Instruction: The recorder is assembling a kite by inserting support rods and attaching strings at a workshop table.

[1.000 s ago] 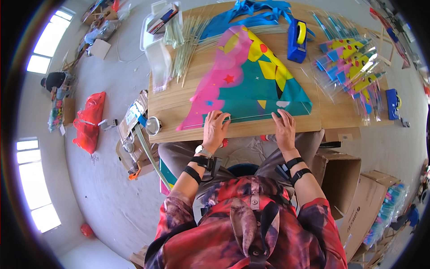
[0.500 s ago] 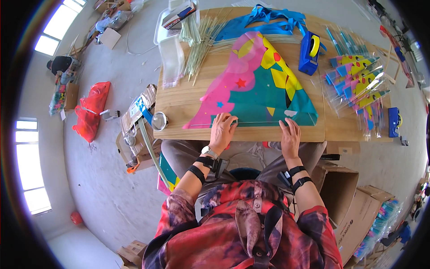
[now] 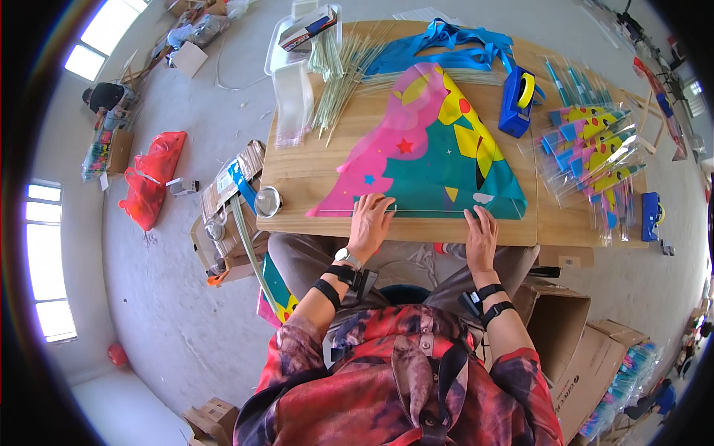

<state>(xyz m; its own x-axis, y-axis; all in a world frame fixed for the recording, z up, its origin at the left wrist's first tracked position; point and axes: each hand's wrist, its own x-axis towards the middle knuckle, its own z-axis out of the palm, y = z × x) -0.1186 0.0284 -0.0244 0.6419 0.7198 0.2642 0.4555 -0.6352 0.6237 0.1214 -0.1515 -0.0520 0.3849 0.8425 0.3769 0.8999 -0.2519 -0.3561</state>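
A triangular kite sail in pink, teal and yellow, with stars and a cartoon figure, lies on the wooden table, its long edge toward me. A thin pale rod runs along that edge. My left hand grips the edge left of its middle, fingers bent over it. Near the right corner, the thumb and fingertips of my right hand hold the same edge. The contact beneath my fingers is partly hidden.
Beyond the sail lie thin pale sticks and blue ribbons. A blue tape dispenser stands right of them, near bagged kites. A glass jar sits at the left edge. An open carton stands at my right.
The view has shifted slightly, so the table and sail appear a little lower. Both hands stay at nearly the same spots on the sail's near edge.
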